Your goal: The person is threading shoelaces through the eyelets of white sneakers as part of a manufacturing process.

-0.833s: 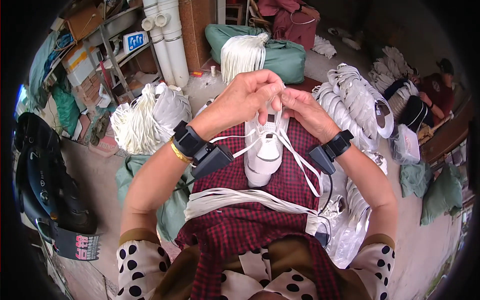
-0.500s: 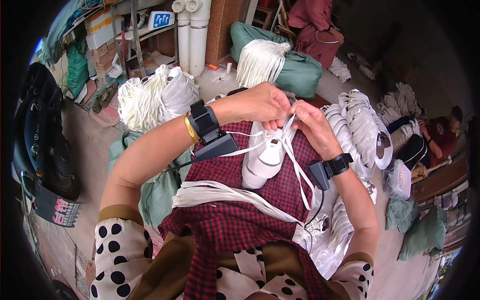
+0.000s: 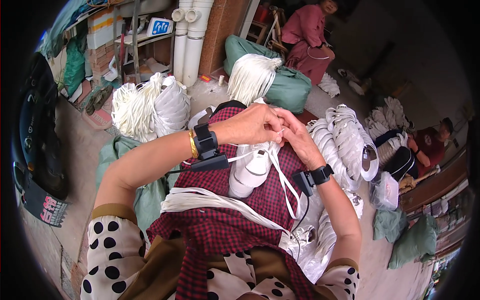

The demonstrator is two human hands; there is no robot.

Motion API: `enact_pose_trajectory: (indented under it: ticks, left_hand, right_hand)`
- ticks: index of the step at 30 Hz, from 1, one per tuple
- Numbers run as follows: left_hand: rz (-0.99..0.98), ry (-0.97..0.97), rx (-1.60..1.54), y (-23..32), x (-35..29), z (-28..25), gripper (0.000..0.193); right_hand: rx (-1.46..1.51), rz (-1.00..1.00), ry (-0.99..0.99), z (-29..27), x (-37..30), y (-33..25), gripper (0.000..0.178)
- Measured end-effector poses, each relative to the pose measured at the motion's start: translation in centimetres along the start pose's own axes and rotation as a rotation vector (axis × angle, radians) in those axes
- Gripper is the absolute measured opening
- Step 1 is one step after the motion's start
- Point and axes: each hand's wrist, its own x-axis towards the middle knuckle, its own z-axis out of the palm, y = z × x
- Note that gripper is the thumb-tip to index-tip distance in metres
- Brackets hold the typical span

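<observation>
A white shoe upper (image 3: 248,171) lies toe toward me on the red-and-black checked cloth (image 3: 252,217) over my lap. Above its lacing end, my left hand (image 3: 253,126) and my right hand (image 3: 300,139) meet with fingertips pinched together. Between them a small white end of a shoelace (image 3: 284,181) shows, and both hands seem closed on it. One loop of that lace hangs down to the right of the shoe, and another strand runs off to the left under my wrist. My fingers hide the eyelets. Across the cloth nearer me rests a bundle of loose white shoelaces (image 3: 207,199).
Stacked white shoe uppers (image 3: 345,142) stand close on my right. Left ahead sits a pile of uppers and laces (image 3: 150,107). More laces (image 3: 254,75) lie on a green sack (image 3: 290,90). Two people (image 3: 306,37) sit farther off. A dark scooter (image 3: 42,135) is at left.
Both hands have come closer together and lower over the shoe, fingertips now touching around the lace end. The whole view has shifted slightly, showing more of the seated person behind.
</observation>
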Motion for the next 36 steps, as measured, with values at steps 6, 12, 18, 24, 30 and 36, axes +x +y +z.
enact_pose_trajectory:
  ticks: [6,12,18,24,30,36]
  left_hand:
    - [0.218,0.096,0.035,-0.6,-1.0,-0.1,0.009]
    - [0.036,0.462,-0.161,-5.2,-3.5,-1.6,0.004]
    - [-0.333,0.989,0.424,-16.7,-17.3,-19.9,0.015]
    - [-0.376,0.914,0.614,-16.7,-15.3,-20.6,0.017]
    - [-0.235,0.535,0.251,-8.1,-7.6,-7.3,0.021]
    - [0.068,0.147,0.269,0.2,-6.1,-1.7,0.021]
  right_hand:
    - [-0.559,-0.418,-0.183,-1.6,1.4,0.8,0.025]
    - [-0.041,0.11,0.118,-1.1,0.2,1.2,0.023]
    - [0.244,-0.087,0.934,-19.4,-10.7,4.8,0.019]
    - [-0.158,0.391,0.862,-19.8,-13.1,5.1,0.033]
    - [-0.677,-0.097,0.486,-7.7,-7.6,2.7,0.021]
    - [-0.672,-0.113,0.095,0.5,-4.4,-0.4,0.015]
